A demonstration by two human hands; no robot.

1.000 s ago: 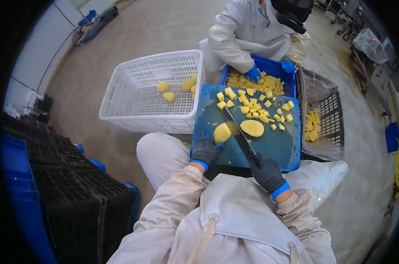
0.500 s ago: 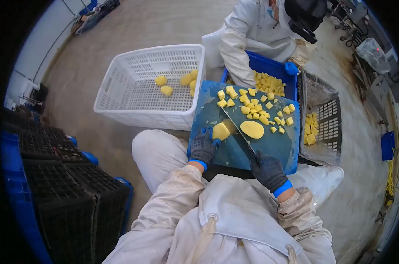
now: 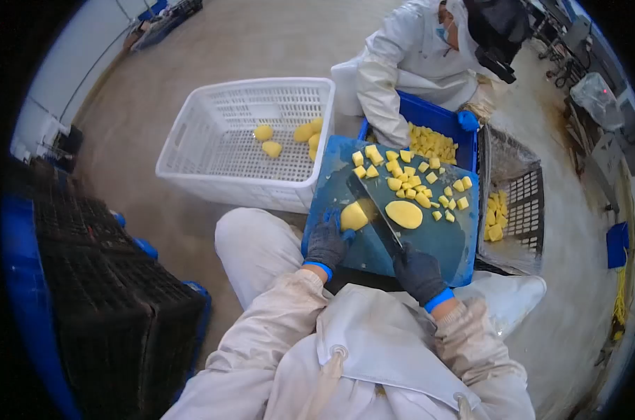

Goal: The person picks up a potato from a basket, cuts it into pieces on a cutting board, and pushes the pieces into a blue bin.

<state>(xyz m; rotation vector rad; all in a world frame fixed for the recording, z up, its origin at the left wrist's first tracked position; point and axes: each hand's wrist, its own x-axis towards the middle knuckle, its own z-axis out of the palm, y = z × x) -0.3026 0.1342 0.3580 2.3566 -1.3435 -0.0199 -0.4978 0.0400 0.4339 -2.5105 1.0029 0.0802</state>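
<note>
Gray-gloved left hand point(image 3: 327, 241) curls partly open against a yellow potato piece point(image 3: 354, 216) on a blue cutting board point(image 3: 429, 241); beside the piece slants a knife point(image 3: 377, 220), its handle closed in the right hand point(image 3: 418, 273), with a cut oval slice point(image 3: 404, 214) and chunks point(image 3: 410, 180) lying beyond the blade.

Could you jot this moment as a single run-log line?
left grip: steadying potato | right grip: holding knife | cutting board: yellow cubes, oval slab | white crate: potatoes | co-worker: at blue bin
</note>
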